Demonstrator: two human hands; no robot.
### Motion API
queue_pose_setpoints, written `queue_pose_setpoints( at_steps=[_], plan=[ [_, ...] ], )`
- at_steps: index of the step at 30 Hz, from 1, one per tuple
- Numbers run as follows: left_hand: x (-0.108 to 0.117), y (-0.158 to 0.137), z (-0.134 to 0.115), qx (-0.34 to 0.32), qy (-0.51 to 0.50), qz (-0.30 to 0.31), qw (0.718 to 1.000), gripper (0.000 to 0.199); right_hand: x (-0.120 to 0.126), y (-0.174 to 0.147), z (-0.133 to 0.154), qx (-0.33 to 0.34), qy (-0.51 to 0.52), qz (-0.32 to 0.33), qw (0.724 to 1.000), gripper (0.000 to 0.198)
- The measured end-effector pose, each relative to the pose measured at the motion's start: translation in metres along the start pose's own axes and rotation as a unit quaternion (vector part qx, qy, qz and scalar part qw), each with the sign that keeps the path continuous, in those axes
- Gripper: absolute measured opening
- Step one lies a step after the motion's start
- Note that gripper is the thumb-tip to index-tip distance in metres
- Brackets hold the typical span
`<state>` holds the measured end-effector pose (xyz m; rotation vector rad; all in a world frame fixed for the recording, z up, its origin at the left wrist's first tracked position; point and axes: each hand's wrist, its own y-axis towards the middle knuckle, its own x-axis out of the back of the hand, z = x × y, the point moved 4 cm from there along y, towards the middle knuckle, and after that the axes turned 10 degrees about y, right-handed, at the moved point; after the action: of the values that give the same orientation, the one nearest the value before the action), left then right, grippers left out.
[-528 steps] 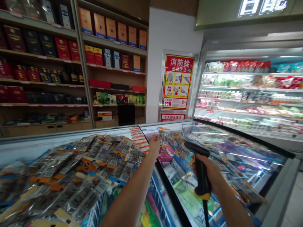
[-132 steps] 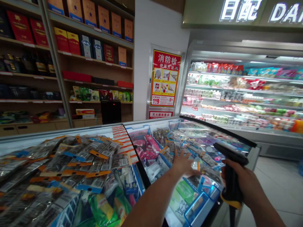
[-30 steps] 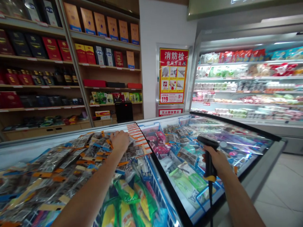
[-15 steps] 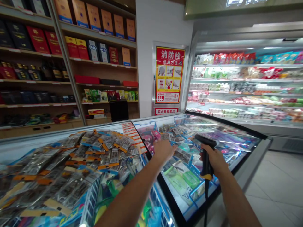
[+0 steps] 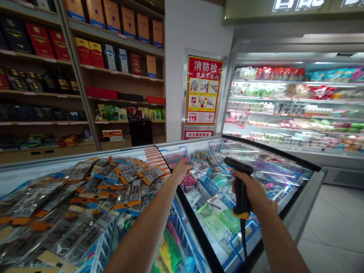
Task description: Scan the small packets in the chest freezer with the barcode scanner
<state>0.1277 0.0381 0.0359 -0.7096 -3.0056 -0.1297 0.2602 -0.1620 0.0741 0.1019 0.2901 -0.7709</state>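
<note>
My right hand [image 5: 248,187] is wrapped round the grip of a black barcode scanner [image 5: 240,180] with yellow trim, its cable hanging down. The scanner's head points left, over the glass-edged freezer. My left hand [image 5: 182,167] reaches over the dark divider, its fingers closed at the edge of a clear packet [image 5: 200,169] with a printed label. Part of the fingers' grip is hidden. Below that hand lies a pink package [image 5: 189,180]. Further clear packets [image 5: 216,158] lie behind, at the far end of the freezer.
A heap of clear packets with orange strips [image 5: 113,182] fills the left section. Blue wire baskets [image 5: 214,189] hold green packages [image 5: 213,220]. A black frame edge [image 5: 196,227] splits the freezer. Shelves of boxes [image 5: 129,26] and a lit chiller [image 5: 295,102] stand behind.
My left hand has moved left and away from me, and the labelled packet has shifted with it. My right hand has brought the scanner slightly left.
</note>
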Motion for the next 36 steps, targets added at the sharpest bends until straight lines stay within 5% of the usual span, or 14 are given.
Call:
queue_pose_setpoints(
  at_steps=[6, 13, 20, 23, 28, 31, 36],
  plan=[
    [0.045, 0.008, -0.004, -0.013, 0.012, -0.096, 0.995, 0.02, -0.039, 0.0, -0.017, -0.03, -0.016, 0.064, 0.997, 0.024],
    [0.055, 0.006, -0.02, -0.102, 0.241, -0.226, 0.938, 0.017, -0.04, -0.008, -0.033, -0.059, 0.004, 0.081, 0.995, 0.023],
    [0.039, -0.002, -0.019, -0.129, 0.442, -0.182, 0.869, 0.008, -0.037, -0.01, -0.04, -0.074, 0.021, 0.078, 0.994, 0.021],
    [0.036, 0.0, -0.014, -0.14, 0.417, -0.155, 0.884, 0.013, -0.025, -0.004, -0.039, -0.066, 0.011, 0.037, 0.997, 0.023],
    [0.031, 0.002, 0.0, -0.077, 0.328, -0.04, 0.941, 0.049, -0.004, 0.004, -0.036, -0.041, -0.013, -0.047, 0.998, 0.024],
    [0.033, 0.006, -0.002, -0.079, 0.264, -0.047, 0.96, 0.054, -0.006, 0.003, -0.035, -0.032, -0.001, -0.029, 0.999, 0.024],
    [0.04, 0.017, -0.009, -0.088, 0.051, -0.104, 0.989, 0.028, -0.021, -0.003, -0.042, -0.066, 0.006, 0.058, 0.996, 0.023]
  ],
)
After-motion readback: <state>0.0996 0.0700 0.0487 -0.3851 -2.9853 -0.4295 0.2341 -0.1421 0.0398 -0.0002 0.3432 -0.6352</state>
